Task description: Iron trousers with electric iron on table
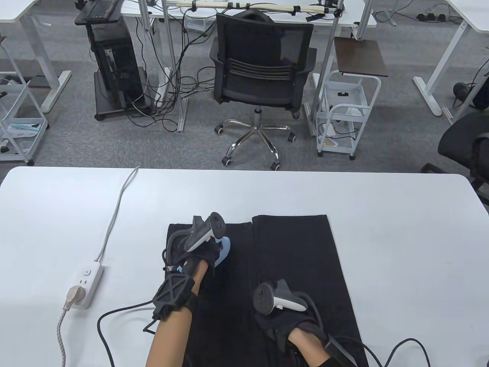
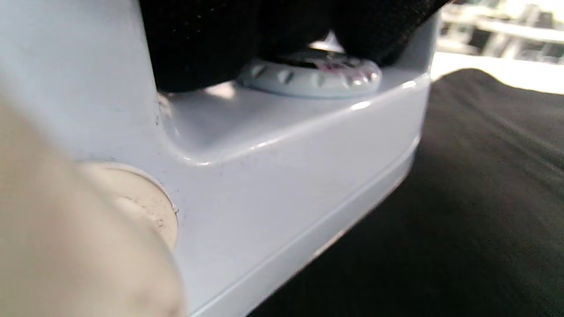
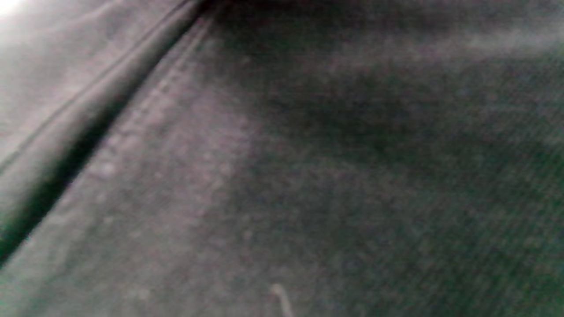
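Black trousers (image 1: 298, 260) lie flat on the white table (image 1: 401, 229), legs pointing away from me. My left hand (image 1: 204, 252) grips the handle of a light blue electric iron (image 1: 224, 250) that rests on the left trouser leg. The left wrist view shows the iron's pale body (image 2: 282, 176) with its dial (image 2: 313, 77) under my gloved fingers (image 2: 198, 39), and dark cloth (image 2: 476, 198) beside it. My right hand (image 1: 277, 325) rests on the right trouser leg near the front edge. The right wrist view shows only blurred dark fabric with a seam (image 3: 83, 132).
A white power strip (image 1: 88, 283) with a plug in it lies on the table's left side, and its white cable (image 1: 114, 218) runs to the far edge. A braided cord (image 1: 61, 336) leads off the front. An office chair (image 1: 263, 76) stands beyond the table.
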